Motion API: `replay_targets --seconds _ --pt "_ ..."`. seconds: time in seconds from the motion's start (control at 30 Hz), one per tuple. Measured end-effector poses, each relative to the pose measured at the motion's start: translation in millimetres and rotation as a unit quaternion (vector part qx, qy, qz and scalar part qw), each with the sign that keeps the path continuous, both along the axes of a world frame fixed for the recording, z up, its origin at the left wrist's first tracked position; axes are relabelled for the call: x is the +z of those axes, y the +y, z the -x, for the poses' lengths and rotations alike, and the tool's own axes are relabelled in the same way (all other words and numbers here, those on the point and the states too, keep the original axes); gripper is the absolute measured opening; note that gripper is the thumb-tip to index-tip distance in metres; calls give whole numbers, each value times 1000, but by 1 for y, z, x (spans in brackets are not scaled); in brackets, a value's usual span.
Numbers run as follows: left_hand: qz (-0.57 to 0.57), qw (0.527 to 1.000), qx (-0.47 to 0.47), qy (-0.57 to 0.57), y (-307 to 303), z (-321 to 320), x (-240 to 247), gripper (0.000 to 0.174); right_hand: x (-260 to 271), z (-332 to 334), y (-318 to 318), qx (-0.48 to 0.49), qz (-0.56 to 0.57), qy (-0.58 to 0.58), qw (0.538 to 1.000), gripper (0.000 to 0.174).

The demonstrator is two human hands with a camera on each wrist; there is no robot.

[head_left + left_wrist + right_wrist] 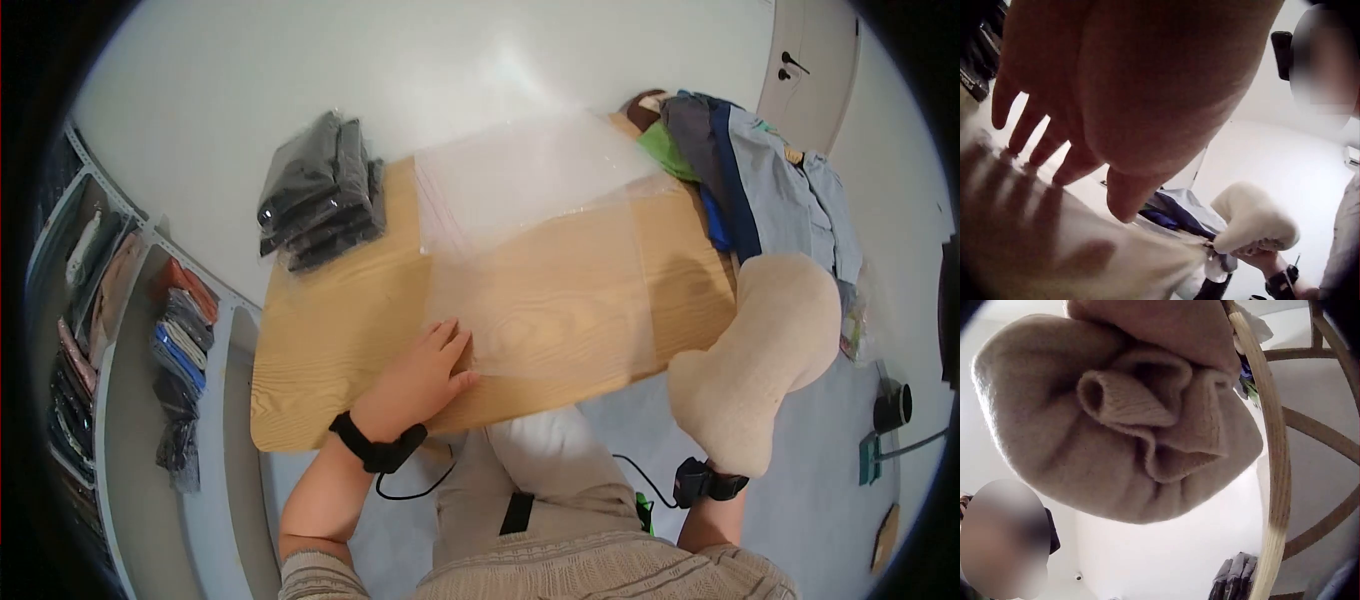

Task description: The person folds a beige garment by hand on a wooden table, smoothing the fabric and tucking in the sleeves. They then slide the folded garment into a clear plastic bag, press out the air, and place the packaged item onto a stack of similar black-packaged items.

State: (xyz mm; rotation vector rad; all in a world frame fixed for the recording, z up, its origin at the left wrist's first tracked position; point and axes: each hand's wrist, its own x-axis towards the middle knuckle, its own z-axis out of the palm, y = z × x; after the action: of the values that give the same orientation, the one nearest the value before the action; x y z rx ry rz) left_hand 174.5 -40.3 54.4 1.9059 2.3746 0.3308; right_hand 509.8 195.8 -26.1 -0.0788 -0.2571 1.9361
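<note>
My left hand (pixel 420 370) rests with extended fingers at the near left part of a flat clear plastic bag (pixel 560 310) on the wooden table. In the left wrist view its fingertips (pixel 1060 178) point down at the surface. To the right of the table, my right hand (pixel 1166 331) holds up a bundled cream knitted garment (pixel 760 340), which hides that hand in the head view. The right wrist view shows the underside of the garment, with ribbed edges folded inward. Another clear bag (pixel 530 180) lies farther back, overlapping the first.
Dark garments packed in plastic (pixel 325 190) are stacked at the table's back left. A clothes pile (pixel 770 180) hangs over the back right edge. Shelves (pixel 150 300) with folded clothes stand left. The wooden table (pixel 330 350) has its front edge close to the person's legs.
</note>
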Motion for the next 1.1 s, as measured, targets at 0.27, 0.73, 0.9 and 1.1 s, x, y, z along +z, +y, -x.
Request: replay_targets --seconds 0.27,0.73,0.9,1.1 --pt "-12 995 102 -2 -9 -79 9 56 1 -18 -12 -20 -36 -83 996 66" --pt "-134 990 22 -42 3 -80 -22 53 13 -24 -30 -19 -112 -232 966 70" --pt "-192 979 34 -58 4 -74 -26 53 43 -15 -56 -14 -269 -460 846 71" --pt "-220 974 38 -24 0 -73 -1 56 99 35 -78 -87 -636 -582 499 37"
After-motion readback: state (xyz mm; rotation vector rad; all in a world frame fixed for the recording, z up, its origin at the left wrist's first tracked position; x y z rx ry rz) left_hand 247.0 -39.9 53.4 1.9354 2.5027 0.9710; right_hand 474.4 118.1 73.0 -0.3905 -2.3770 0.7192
